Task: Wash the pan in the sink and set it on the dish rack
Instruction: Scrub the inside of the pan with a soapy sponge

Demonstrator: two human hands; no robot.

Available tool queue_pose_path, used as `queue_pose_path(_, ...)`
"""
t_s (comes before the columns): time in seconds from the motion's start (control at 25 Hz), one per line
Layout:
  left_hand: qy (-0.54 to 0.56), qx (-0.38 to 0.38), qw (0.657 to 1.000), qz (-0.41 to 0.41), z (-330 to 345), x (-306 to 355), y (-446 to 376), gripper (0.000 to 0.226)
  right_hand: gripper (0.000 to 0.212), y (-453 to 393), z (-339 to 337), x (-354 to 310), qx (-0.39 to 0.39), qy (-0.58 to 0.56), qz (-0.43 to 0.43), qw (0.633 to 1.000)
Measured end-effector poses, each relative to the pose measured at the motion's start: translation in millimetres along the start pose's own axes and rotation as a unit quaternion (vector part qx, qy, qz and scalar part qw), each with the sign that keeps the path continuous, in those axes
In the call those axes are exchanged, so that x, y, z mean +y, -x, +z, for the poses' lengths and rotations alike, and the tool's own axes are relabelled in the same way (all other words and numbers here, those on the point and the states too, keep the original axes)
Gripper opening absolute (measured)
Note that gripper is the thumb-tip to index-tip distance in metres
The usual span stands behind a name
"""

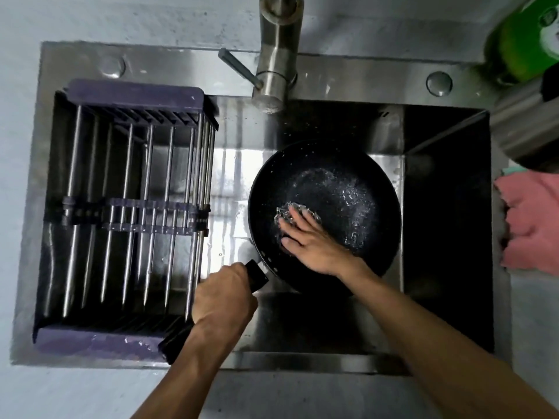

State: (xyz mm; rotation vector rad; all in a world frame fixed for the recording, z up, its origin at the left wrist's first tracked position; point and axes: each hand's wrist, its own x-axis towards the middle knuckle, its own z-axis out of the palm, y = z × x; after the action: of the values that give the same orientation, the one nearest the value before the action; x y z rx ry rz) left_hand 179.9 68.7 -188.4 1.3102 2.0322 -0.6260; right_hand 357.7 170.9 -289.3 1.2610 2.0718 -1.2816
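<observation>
A black pan (pixel 338 189) lies in the steel sink (pixel 447 207), wet inside with a film of water. My left hand (pixel 225 297) is wrapped around its black handle at the lower left of the pan. My right hand (pixel 311 243) lies flat inside the pan, pressing a silvery steel scouring pad (pixel 287 214) against the bottom. The dish rack (pixel 133 207), with metal bars and purple ends, spans the left part of the sink and holds nothing.
The faucet (pixel 276 55) stands over the back rim, its spout above the pan's far edge. A pink cloth (pixel 532 219) lies on the counter at the right. A green bottle (pixel 526 40) and a steel pot (pixel 526 122) stand at the back right.
</observation>
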Motion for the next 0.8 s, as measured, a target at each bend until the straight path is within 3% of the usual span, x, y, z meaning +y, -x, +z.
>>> queue_pose_path(0.12,0.001,0.002,1.000,-0.006,1,-3,-2,0.029,0.061,-19,-16,-1,0.064,-0.003,0.102,0.993)
queue_pose_path(0.24,-0.007,0.009,1.000,0.005,3,0,-3,0.029,0.058,-21,-5,-6,0.040,0.021,0.014,0.999)
queue_pose_path(0.32,0.003,0.012,1.000,0.003,3,-2,-3,0.029,0.058,-13,-12,5,0.059,-0.001,0.080,0.995)
queue_pose_path(0.4,0.005,0.011,1.000,-0.001,1,-4,-4,0.029,0.060,2,-2,0,0.031,0.022,0.117,0.992)
queue_pose_path(0.52,0.007,0.012,1.000,0.001,0,-1,-2,0.030,0.057,-12,1,-21,0.006,-0.009,0.010,1.000)
queue_pose_path(0.68,0.005,0.017,1.000,-0.004,1,-2,-4,0.030,0.061,-3,-13,18,0.019,0.049,0.120,0.991)
queue_pose_path(0.8,-0.003,0.019,1.000,0.000,1,-1,-2,0.031,0.058,11,20,-12,-0.021,0.004,0.007,1.000)
